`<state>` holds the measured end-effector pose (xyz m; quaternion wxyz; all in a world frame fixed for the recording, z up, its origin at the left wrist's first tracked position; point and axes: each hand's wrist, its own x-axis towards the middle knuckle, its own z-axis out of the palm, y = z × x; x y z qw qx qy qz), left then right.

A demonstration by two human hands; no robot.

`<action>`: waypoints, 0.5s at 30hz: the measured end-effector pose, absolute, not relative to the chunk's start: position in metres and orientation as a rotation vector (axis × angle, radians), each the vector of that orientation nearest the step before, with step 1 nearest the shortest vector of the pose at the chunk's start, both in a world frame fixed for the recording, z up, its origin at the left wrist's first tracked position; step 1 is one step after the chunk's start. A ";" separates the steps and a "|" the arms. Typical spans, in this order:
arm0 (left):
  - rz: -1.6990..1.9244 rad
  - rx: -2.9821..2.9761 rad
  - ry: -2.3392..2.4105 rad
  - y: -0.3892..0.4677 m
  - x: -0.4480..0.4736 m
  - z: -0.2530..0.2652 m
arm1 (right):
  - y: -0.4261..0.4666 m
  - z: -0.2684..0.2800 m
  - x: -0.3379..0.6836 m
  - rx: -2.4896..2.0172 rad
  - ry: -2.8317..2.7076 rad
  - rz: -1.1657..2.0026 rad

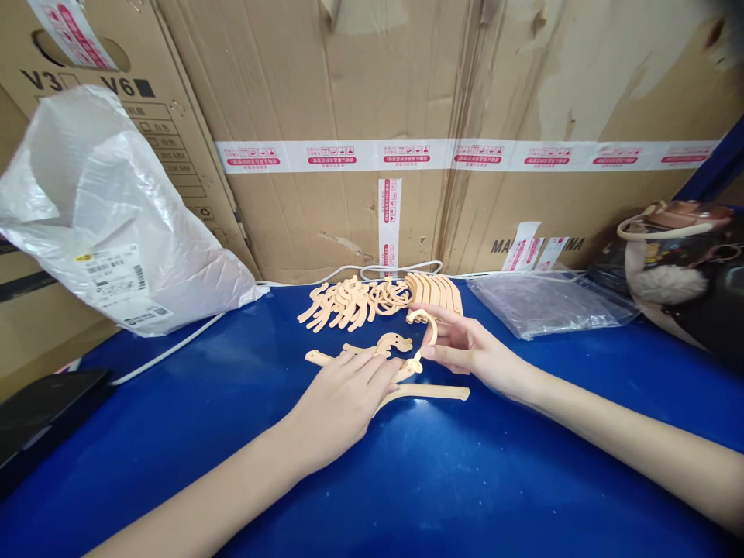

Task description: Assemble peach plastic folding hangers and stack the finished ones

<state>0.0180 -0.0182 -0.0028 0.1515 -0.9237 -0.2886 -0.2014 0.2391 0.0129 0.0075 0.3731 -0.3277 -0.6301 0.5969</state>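
My right hand (470, 349) pinches a beige plastic hanger hook (433, 329) between thumb and fingers, with its curve upward. The lower end of the hook meets a small beige hanger piece (408, 369) that pokes out from under my left fingers. Closed over that piece, my left hand (342, 395) rests low over the blue table and hides most of it. A long hanger arm (433, 392) reaches out to the right below the left fingers. Another arm end (317, 357) shows at the left. Just beyond the fingers lies a curved beige part (395, 342) with small holes.
Behind lie a pile of beige curved parts (349, 301) and a stack of hanger arms (440, 294). A white plastic bag (116, 209) stands left, above a dark phone-like object (46, 418). At right are a clear plastic bag (546, 302) and a strapped bottle (680, 248). Cardboard (325, 217) walls the back.
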 end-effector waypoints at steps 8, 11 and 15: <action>-0.584 -2.607 -0.777 -0.017 0.019 -0.006 | 0.006 0.014 0.237 -0.855 -1.743 1.331; -0.577 -2.627 -0.775 -0.018 0.020 -0.004 | 0.004 0.013 0.237 -0.843 -1.782 1.290; -0.543 -2.620 -0.790 -0.019 0.020 -0.003 | 0.002 0.012 0.237 -0.848 -1.854 1.200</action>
